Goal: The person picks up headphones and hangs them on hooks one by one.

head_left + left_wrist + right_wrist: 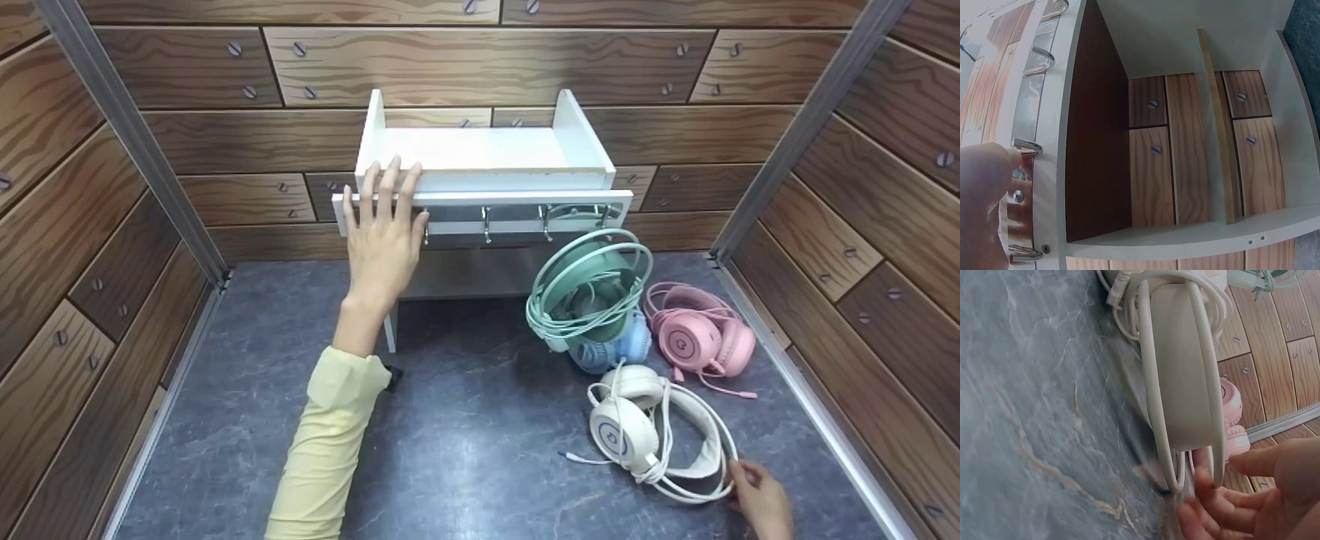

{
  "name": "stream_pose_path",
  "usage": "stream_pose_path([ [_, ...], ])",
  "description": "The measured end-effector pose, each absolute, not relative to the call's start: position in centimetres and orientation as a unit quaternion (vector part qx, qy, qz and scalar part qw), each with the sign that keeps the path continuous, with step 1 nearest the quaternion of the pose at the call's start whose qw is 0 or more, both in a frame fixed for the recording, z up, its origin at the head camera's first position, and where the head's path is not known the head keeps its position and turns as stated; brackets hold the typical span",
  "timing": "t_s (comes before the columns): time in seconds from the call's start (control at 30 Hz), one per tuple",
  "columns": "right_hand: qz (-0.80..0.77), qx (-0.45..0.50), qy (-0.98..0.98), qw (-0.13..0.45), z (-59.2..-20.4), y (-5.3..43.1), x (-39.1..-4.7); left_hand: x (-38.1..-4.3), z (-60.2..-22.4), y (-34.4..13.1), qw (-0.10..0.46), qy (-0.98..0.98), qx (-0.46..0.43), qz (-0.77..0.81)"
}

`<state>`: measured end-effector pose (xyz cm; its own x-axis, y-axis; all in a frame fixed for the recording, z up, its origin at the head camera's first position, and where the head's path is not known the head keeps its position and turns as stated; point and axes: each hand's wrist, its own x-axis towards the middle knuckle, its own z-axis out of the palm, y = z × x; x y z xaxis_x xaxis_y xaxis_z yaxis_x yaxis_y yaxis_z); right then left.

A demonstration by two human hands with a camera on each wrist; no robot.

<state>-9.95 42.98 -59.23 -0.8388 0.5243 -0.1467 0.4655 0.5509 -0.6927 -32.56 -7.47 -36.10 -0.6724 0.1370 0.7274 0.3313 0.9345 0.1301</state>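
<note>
My left hand (382, 232) rests with spread, fairly straight fingers on the front hook rail (517, 199) of a white shelf (480, 180). In the left wrist view part of that hand (985, 197) lies beside the metal hooks (1027, 147). At the lower right, my right hand (761, 499) pinches the headband end of a white headset (622, 435), which lies on the floor with its cable wound about it. The right wrist view shows thumb and fingers (1235, 512) around the headband tip (1185, 382). A green headset (589, 285) appears to hang at the rail's right end.
A blue headset (611, 349) sits below the green one, partly hidden by it. Beside it lies a pink headset (697, 337) near the right wall. Wood-patterned walls with metal edge strips enclose the dark marbled floor (465, 420). A small black object (394, 377) shows by the left sleeve.
</note>
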Motion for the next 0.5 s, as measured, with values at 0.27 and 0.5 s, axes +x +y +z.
stream_pose_path([
  [0.27,0.501,-0.28,-0.817,0.053,-59.1,42.43,-10.03,-32.57,-36.01,-7.51,0.385,-0.905,-0.13,-0.126],
  [0.5,0.627,-0.286,-0.722,0.062,-58.77,42.22,-9.95,-32.55,-36.09,-7.54,0.384,-0.905,-0.131,-0.124],
])
